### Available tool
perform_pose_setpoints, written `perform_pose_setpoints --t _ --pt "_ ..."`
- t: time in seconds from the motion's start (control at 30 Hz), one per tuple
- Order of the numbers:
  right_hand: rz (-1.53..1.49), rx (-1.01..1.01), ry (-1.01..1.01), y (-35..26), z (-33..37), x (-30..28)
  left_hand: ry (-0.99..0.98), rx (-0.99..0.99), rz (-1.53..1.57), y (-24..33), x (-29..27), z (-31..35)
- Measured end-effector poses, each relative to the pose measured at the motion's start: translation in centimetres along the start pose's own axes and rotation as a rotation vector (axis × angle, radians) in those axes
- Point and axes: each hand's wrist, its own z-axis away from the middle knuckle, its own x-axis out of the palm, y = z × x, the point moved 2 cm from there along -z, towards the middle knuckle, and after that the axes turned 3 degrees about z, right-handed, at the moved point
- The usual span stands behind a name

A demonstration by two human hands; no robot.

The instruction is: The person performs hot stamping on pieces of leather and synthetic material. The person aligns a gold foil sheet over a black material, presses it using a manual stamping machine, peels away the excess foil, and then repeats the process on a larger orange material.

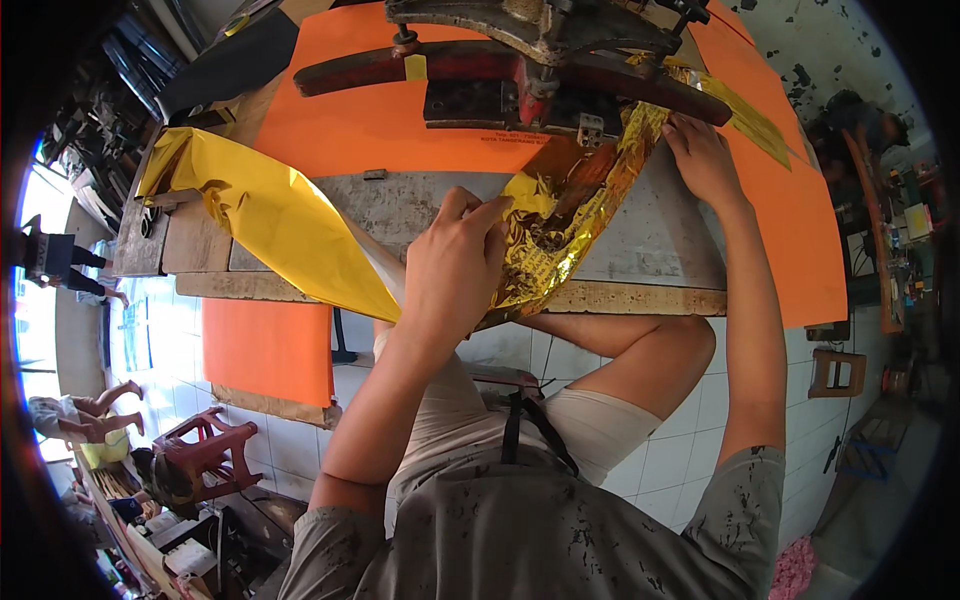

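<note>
A long strip of shiny gold foil [290,235] runs from the left of the workbench, down past its front edge and up to the press. My left hand [455,262] is closed, thumb and fingers pinching the foil at the middle of the bench. To its right the foil is crumpled and worn through in patches. My right hand [703,162] has its fingertips closed on the upper end of the strip, beside the red bar of the press. Over the bench stands the cast-metal press [540,75], its dark block lying above a printed orange sheet [360,130].
More orange sheet [795,235] hangs down at the right, with another piece of gold foil [755,125] on it. A stack of orange sheets [268,345] sits below the bench front. A dark red plastic stool [210,450] is at the left, and another person's legs [100,405] show behind it.
</note>
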Motion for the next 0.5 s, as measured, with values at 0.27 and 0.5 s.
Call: perform_pose_setpoints --t 0.27,0.5 --pt "-0.183 0.009 -0.051 -0.5 -0.3 0.6 0.011 0.032 0.034 0.6 0.8 0.5" --pt "-0.199 -0.068 -0.082 -0.6 -0.7 1.2 0.019 0.011 0.051 0.8 1.2 1.0"
